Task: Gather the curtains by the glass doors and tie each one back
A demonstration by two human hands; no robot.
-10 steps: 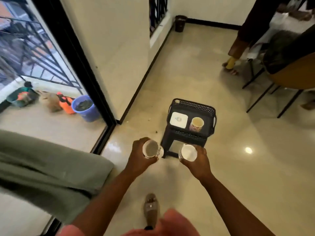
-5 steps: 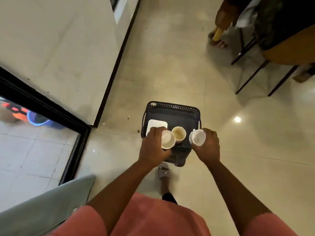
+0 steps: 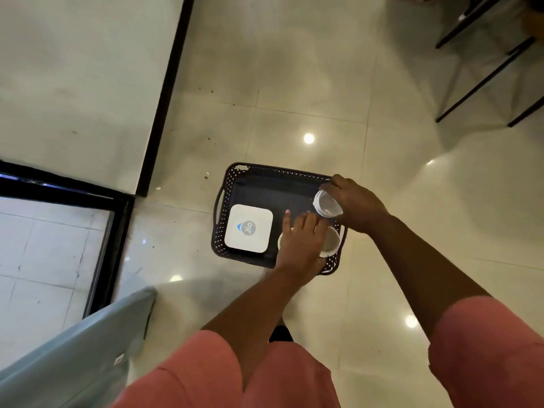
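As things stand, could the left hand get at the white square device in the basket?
Probably yes. The left hand hovers over the black basket, fingers extended, just beside the white square device, whose top lies uncovered. Nothing sits between them; paper cups are partly under the hand.

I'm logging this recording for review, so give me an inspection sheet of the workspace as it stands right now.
Surface: glossy tiled floor with scattered crumbs.
Job's things: grey-green curtain at lower left beside the glass door, not held.
Clutter: black perforated basket holding a white square device and a paper cup.
Hands: left hand rests over a cup in the basket, grip hidden; right hand grips a white cup above the basket.
Cables: nothing seen.
Surroundings: cream wall, black chair legs at upper right.
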